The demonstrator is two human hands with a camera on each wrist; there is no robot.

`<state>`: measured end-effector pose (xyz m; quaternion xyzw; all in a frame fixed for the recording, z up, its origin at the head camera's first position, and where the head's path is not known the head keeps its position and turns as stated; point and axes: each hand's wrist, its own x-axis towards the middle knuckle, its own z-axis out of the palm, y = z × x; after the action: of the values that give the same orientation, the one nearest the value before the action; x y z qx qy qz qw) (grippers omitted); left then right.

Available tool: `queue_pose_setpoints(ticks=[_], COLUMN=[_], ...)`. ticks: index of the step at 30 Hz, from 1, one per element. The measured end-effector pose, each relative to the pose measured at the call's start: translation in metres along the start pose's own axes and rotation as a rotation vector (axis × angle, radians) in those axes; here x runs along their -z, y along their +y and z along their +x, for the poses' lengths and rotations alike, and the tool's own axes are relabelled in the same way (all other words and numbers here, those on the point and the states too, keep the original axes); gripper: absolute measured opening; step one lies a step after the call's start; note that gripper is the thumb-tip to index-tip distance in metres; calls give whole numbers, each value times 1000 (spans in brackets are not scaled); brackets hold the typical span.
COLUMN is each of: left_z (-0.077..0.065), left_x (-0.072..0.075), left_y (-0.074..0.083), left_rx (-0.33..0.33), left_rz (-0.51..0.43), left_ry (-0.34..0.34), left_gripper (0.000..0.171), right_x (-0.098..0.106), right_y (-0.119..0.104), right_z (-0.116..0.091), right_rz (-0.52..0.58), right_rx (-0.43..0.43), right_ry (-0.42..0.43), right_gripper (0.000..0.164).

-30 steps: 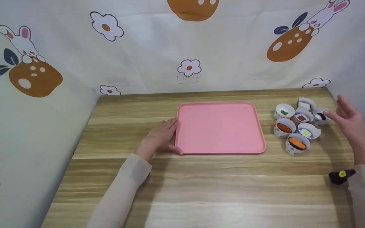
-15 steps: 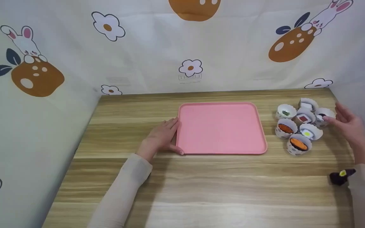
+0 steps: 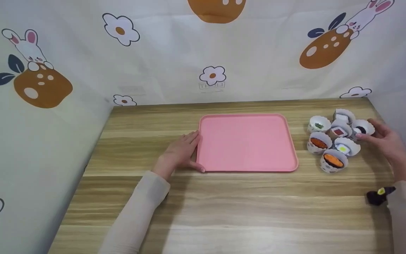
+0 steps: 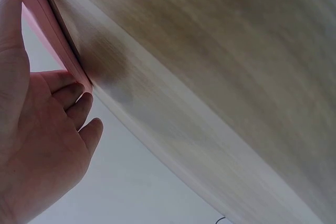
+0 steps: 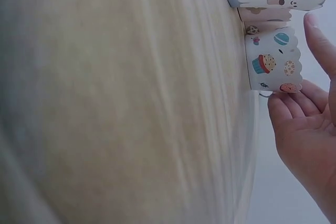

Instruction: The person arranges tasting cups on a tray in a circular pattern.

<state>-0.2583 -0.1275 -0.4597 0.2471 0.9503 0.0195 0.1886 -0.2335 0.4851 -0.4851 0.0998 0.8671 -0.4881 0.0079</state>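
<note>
In the head view a pink tray [image 3: 247, 143] lies on the wooden table. My left hand [image 3: 178, 153] rests against its left edge, thumb by the near corner; the left wrist view shows the fingers touching the tray's rim. At right stands a cluster of patterned paper cups, several with toy-sushi-like pieces inside. My right hand [image 3: 388, 143] is around the rightmost paper cup [image 3: 368, 124], which holds a black-and-white piece. In the right wrist view, fingertips meet the side of a cupcake-print cup [image 5: 273, 59], while the thumb stands slightly apart from the rim.
A dark object with a yellow mark [image 3: 377, 197] lies by the right sleeve. The near cup holds an orange-topped piece [image 3: 333, 161]; a green-specked cup [image 3: 319, 124] stands at the cluster's left. A printed curtain [image 3: 164, 56] borders the table's back.
My right hand has moved left and slightly down, bringing its thumb and fingers around the rightmost cup. The left hand stays at the tray's edge; the view has shifted slightly.
</note>
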Motion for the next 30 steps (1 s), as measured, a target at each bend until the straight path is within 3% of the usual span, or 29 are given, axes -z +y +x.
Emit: queue_pose_setpoints(ticks=[15,30], left_z=[0,-2], left_x=[-2,-3], left_y=[-1,0], left_rx=[-10,4], left_rz=[-3,-46], left_ry=[18,21], left_gripper=[128,129], right_x=[3,2], right_y=[-7,-7], right_z=[3,5], right_rz=[-114,-120], right_rx=[-52,-108], right_ry=[-42,7], right_gripper=[91,92])
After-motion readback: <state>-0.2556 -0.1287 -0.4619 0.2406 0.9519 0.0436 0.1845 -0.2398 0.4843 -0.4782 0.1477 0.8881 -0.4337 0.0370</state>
